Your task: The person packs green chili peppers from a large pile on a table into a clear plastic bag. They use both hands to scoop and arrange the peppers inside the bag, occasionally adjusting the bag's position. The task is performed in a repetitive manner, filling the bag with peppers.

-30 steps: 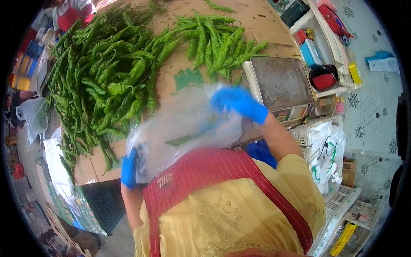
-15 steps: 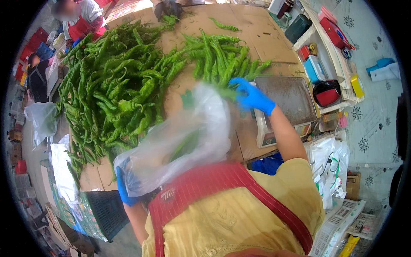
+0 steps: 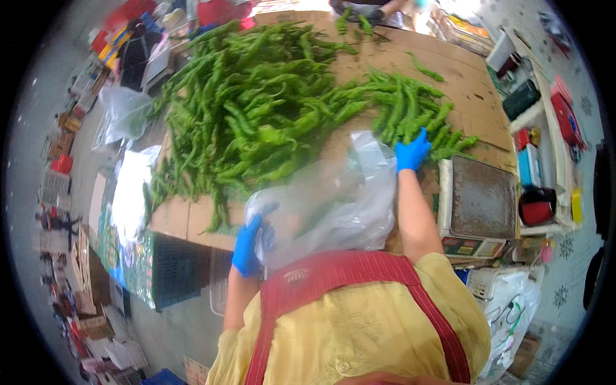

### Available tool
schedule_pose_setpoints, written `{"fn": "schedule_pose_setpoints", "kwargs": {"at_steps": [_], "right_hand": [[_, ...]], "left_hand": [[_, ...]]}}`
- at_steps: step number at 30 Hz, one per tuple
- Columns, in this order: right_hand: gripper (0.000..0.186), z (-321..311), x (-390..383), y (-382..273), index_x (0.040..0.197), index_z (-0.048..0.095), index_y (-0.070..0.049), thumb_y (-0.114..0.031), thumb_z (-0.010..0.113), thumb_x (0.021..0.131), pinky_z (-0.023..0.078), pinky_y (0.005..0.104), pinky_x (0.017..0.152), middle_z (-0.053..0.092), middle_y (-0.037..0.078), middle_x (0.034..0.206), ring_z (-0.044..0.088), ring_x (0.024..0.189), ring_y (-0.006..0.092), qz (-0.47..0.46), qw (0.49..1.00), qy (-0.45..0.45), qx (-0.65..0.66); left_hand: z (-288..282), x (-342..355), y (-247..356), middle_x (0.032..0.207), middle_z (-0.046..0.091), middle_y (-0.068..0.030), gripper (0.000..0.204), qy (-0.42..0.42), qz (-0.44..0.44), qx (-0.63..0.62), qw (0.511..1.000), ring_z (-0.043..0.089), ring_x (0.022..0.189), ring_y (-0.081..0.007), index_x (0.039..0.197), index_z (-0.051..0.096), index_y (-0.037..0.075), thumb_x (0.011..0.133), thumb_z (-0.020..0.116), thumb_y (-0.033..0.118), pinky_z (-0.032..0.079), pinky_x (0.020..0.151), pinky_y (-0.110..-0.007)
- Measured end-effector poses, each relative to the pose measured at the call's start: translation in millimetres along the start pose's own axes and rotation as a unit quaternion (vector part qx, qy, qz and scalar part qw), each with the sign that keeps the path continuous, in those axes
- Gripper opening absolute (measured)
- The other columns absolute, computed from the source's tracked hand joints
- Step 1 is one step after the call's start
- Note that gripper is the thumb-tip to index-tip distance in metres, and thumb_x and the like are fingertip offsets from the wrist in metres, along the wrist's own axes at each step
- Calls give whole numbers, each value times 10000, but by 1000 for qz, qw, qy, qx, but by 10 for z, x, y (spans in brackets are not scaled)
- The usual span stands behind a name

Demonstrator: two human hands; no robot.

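Observation:
My left hand (image 3: 248, 241), in a blue glove, is closed on the near left side of a translucent plastic bag (image 3: 337, 205), which lies slack across the near edge of the cardboard sheet (image 3: 471, 99). A few green shapes show faintly through the bag. My right hand (image 3: 414, 151), also blue-gloved, rests on the lower part of a small heap of long green peppers (image 3: 398, 106), its fingers curled around some of them. Left of that heap spreads a much larger pile of peppers (image 3: 237, 119). A metal-topped scale (image 3: 481, 196) stands just right of my right forearm.
Another person's dark-gloved hands (image 3: 375, 14) are at the far edge. A cubby shelf (image 3: 536, 115) with small containers runs along the right. A white bundle (image 3: 131, 192), a plastic crate (image 3: 173, 273) and a loose bag (image 3: 125, 112) are at the left.
My right hand has left the bag and reached forward onto the small pepper heap. My left hand still holds the bag. The view has swung, so the table sits further right.

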State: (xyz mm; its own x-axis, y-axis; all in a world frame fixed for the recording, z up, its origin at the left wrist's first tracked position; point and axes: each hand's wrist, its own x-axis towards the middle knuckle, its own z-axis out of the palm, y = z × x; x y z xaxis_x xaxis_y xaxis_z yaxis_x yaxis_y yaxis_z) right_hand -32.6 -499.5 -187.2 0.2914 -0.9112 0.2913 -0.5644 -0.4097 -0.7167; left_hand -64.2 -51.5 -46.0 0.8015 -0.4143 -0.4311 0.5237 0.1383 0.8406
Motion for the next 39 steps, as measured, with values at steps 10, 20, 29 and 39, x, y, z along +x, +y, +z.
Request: {"fn": "schedule_pose_setpoints", "kwargs": {"at_steps": [10,20,29,39], "right_hand": [[745,30,-79,70,1363,391,-29,-193,731,721,481,500,866,502,278,1218,552,1013,465,0,998,-66,-19],[758,41,352,668,1441,313,-39,9,644,760,477,396,891,490,170,1317,547,1069,289,14,914,-199,354],[585,-1248,-204,-546,1409,363,-20,-139,573,876,406,519,1028,455,179,1384,479,1242,335,133,596,-444,656],[729,-1389,-791,-1478,1479,254,-135,-35,589,839,418,414,1025,297,62,1508,434,1284,267,40,496,-522,693]], "left_hand": [[-124,-253,-124,913,593,-21,393,44,-2,-128,991,553,795,-88,1228,589,116,927,518,360,450,668,-234],[-301,-230,-108,943,623,-43,405,-23,65,-79,994,590,786,-125,1310,526,76,944,532,249,519,707,-281],[-368,-67,-256,1026,637,-108,334,-56,38,69,995,610,797,-166,1182,601,51,908,517,222,506,700,-309],[-64,-54,-148,1060,628,-94,532,-19,-9,-90,996,619,833,-194,1358,440,85,856,569,203,533,692,-326]]}}
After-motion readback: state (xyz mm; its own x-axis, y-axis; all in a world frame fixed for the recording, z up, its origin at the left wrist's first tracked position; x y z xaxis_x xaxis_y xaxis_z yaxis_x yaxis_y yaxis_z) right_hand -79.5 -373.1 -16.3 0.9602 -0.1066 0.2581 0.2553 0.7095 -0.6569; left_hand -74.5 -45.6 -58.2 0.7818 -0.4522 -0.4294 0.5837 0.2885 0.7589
